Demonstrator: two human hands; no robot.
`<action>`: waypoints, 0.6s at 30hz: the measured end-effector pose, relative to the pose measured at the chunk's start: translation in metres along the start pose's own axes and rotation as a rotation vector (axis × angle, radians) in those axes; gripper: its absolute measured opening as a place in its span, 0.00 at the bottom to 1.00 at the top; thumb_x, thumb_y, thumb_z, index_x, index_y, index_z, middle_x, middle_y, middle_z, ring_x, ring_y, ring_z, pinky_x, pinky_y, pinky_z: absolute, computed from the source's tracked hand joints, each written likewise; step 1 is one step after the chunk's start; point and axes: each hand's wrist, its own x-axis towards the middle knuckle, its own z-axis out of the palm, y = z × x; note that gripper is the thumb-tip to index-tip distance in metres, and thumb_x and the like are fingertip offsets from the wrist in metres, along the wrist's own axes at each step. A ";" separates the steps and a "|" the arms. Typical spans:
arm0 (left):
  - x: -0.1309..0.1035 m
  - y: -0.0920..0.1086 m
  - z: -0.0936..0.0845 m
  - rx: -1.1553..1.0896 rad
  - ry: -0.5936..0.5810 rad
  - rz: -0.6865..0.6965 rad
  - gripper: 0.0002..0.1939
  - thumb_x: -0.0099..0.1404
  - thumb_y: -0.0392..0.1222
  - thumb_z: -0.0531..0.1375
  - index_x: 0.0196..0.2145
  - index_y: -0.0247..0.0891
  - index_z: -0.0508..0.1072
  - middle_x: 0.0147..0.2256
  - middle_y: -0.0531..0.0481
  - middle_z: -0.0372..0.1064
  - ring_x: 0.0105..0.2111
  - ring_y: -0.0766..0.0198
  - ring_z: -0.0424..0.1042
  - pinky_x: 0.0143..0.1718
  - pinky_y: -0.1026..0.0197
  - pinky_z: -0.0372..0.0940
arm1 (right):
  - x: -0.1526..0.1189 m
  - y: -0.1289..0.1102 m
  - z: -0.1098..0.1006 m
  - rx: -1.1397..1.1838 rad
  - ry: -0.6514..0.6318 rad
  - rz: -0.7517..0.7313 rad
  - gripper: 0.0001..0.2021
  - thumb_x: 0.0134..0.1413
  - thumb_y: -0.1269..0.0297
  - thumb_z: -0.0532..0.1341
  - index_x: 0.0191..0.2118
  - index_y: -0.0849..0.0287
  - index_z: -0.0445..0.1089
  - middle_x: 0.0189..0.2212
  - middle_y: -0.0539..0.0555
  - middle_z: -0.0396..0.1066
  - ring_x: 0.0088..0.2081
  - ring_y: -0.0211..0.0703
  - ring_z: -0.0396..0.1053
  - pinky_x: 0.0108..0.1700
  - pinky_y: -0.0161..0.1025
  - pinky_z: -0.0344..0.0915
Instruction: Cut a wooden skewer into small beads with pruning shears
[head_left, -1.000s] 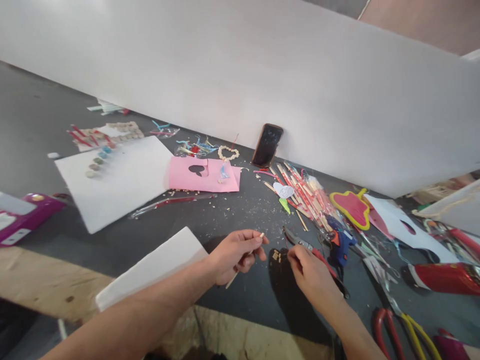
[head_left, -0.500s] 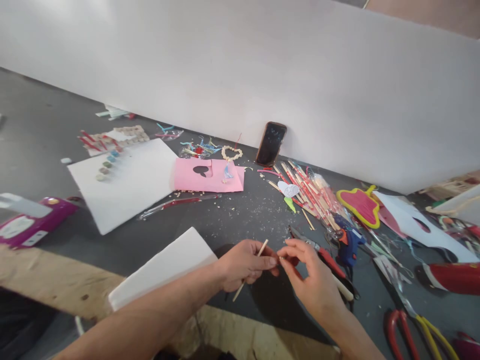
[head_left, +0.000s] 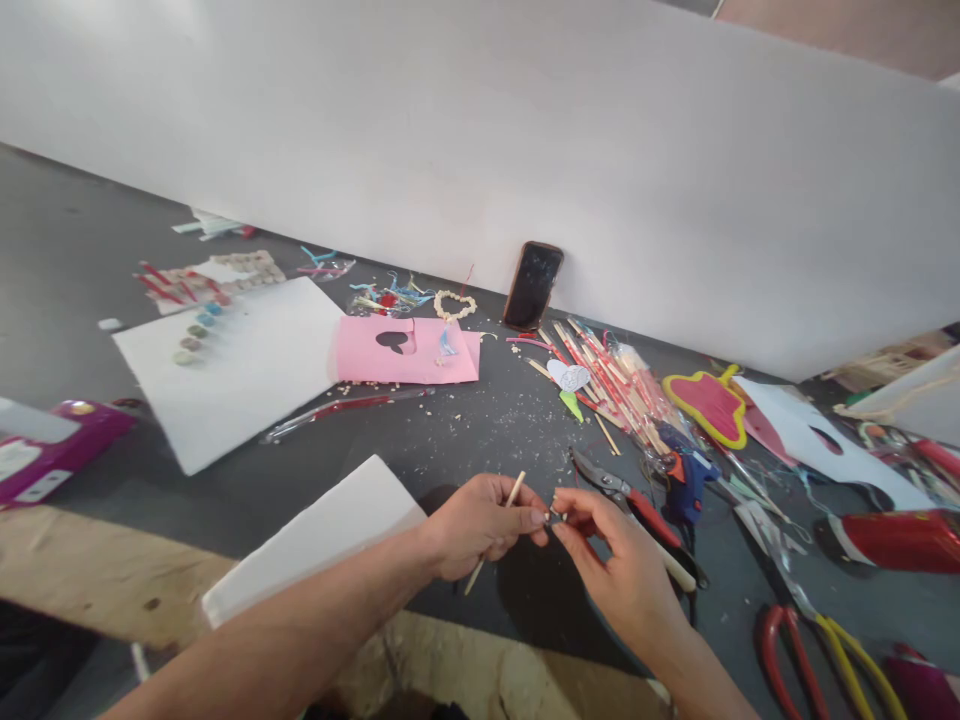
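My left hand [head_left: 487, 525] is closed around a thin pale wooden stick [head_left: 516, 488], which slants up past the knuckles. Its thumb and index tip also meet at a tiny pale bit. Close by on the right, my right hand [head_left: 622, 550] is pinched, thumb and fingers almost touching the left fingertips. What lies in that pinch is too small to make out. Pruning shears [head_left: 637, 505] with red handles lie just beyond the right hand. Under my left forearm is a white foam board [head_left: 360, 510].
A bundle of wooden sticks in red-patterned wrappers [head_left: 592, 375] and a blue glue gun [head_left: 686, 480] lie to the right. Red-handled scissors [head_left: 780, 640] are at front right. Behind, a phone [head_left: 532, 285] leans on the white wall [head_left: 450, 130]. Pink paper [head_left: 360, 350] lies left of centre.
The view has shifted slightly, so the table items sit a little further left. My fingertips have drawn slightly apart; my left hand still holds the wooden stick.
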 end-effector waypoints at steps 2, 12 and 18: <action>0.000 -0.001 0.000 -0.003 -0.008 0.002 0.15 0.49 0.47 0.66 0.28 0.33 0.68 0.21 0.52 0.69 0.12 0.79 0.47 0.13 0.68 0.35 | 0.000 -0.003 0.001 0.020 -0.016 -0.013 0.08 0.55 0.66 0.56 0.41 0.55 0.66 0.34 0.53 0.73 0.34 0.40 0.71 0.37 0.35 0.69; 0.002 -0.001 -0.002 -0.003 0.035 0.011 0.17 0.52 0.51 0.63 0.29 0.35 0.64 0.22 0.53 0.67 0.12 0.79 0.45 0.13 0.68 0.33 | 0.003 0.012 -0.028 -0.176 0.165 0.105 0.06 0.55 0.62 0.55 0.34 0.55 0.67 0.29 0.50 0.73 0.29 0.38 0.71 0.33 0.33 0.66; 0.001 0.000 -0.004 -0.033 0.035 0.024 0.19 0.55 0.47 0.62 0.40 0.38 0.61 0.26 0.54 0.67 0.13 0.80 0.46 0.14 0.69 0.34 | 0.012 0.044 -0.042 -0.434 0.056 0.053 0.06 0.56 0.63 0.53 0.34 0.55 0.66 0.30 0.52 0.72 0.31 0.41 0.70 0.33 0.36 0.65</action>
